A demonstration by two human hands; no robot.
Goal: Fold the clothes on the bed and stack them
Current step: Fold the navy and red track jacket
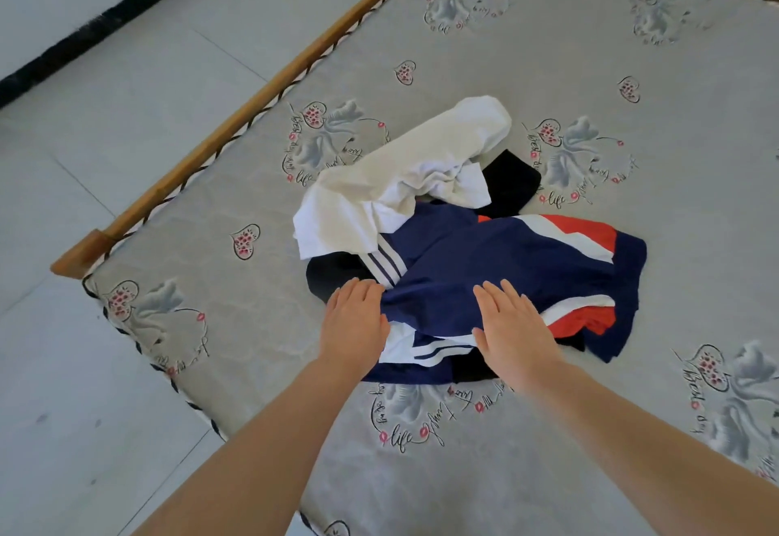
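A loose heap of clothes lies in the middle of the bed (590,71). On top at the near side is a navy garment (484,257) with white stripes and red-and-white panels. A crumpled white garment (404,173) lies across the far left of the heap. Black cloth (512,183) shows underneath at the far side and at the near edges. My left hand (353,324) rests flat at the navy garment's left edge, fingers together and extended. My right hand (512,329) lies flat on the navy garment's near part, fingers spread. Neither hand grips cloth.
The mattress is grey with a flower and heart print. A wooden bed rail (253,101) runs along its left edge, with its corner (80,253) at the near left. Pale floor tiles (105,156) lie to the left, bounded by a black skirting strip (84,29).
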